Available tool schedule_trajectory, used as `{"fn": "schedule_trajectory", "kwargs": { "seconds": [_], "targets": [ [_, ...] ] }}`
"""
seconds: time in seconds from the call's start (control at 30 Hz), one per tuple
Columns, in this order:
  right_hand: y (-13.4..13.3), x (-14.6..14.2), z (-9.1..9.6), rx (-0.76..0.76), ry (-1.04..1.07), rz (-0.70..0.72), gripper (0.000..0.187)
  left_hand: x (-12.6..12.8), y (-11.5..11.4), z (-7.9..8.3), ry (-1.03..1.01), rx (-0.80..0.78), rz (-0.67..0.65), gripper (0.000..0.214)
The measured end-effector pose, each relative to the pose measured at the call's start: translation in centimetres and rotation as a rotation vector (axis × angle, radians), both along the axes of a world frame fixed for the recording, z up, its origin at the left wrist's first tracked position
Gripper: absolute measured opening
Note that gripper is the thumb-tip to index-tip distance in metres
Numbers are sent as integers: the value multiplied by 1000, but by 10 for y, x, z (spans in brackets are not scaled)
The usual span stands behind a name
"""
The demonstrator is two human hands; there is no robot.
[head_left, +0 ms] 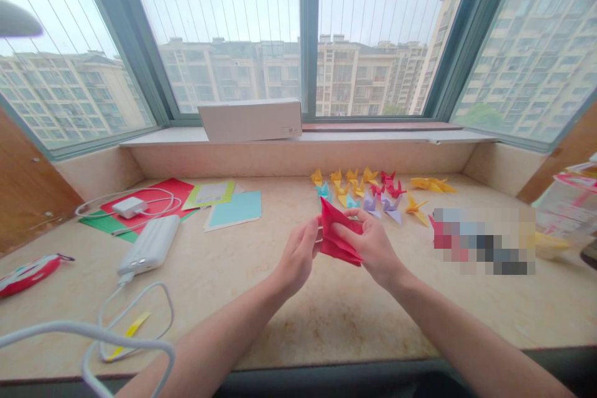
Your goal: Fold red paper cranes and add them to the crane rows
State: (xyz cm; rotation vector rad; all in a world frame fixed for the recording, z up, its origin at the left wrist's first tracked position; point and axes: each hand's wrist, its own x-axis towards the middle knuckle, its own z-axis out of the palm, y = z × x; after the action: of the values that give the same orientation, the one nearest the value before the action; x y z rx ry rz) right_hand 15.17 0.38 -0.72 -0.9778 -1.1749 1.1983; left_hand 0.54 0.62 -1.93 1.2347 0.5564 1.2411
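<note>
A partly folded piece of red paper (336,233) is held up over the marble counter (336,317) between both hands. My left hand (296,258) pinches its left edge with closed fingers. My right hand (373,245) grips its right side, thumb on top. Behind the hands lies a cluster of several small folded paper cranes (366,189) in yellow, red, purple and teal.
Flat coloured paper sheets (233,206) lie at the left middle, with a white power bank (149,245), charger (129,206) and cables (125,323). A white box (250,119) sits on the window sill. A red pouch (28,273) is far left; packaging (569,205) far right.
</note>
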Motion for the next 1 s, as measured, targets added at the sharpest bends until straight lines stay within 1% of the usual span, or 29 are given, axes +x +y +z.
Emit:
{"fn": "schedule_trajectory", "kwargs": {
  "seconds": [0.07, 0.17, 0.3, 0.4, 0.5, 0.6, 0.7, 0.77, 0.8, 0.87, 1.0],
  "targets": [
    [0, 1, 0, 16, 0, 12, 44, 1, 0, 0, 35, 25, 8, 47],
    [-2, -2, -3, 90, -70, -16, 41, 2, -1, 2, 113, 60, 50, 41],
    [-5, -6, -10, 171, -133, -21, 36, 2, -2, 3, 151, 54, 107, 41],
    [-5, -7, -14, 186, -178, -6, 37, 2, -1, 3, 158, 27, 145, 40],
    [-6, -6, -13, 177, -205, 27, 43, 0, 2, 4, 180, 9, 212, 35],
    [-10, -6, -8, 169, -177, 109, 48, -3, 5, 6, 194, 15, 319, 32],
    [-14, -8, -5, 163, -168, 180, 62, -5, 8, 6, 201, 27, 373, 29],
    [-14, -9, -6, 167, -202, 164, 71, -5, 9, 5, 221, 44, 383, 28],
    [-13, -9, -7, 171, -219, 142, 71, -6, 9, 4, 232, 55, 388, 29],
    [-11, -9, -10, 174, -242, 105, 65, -6, 9, 3, 236, 76, 394, 31],
    [-8, -8, -12, 192, -231, 101, 55, -8, 11, 3, 164, 57, 369, 36]
  ]
}}
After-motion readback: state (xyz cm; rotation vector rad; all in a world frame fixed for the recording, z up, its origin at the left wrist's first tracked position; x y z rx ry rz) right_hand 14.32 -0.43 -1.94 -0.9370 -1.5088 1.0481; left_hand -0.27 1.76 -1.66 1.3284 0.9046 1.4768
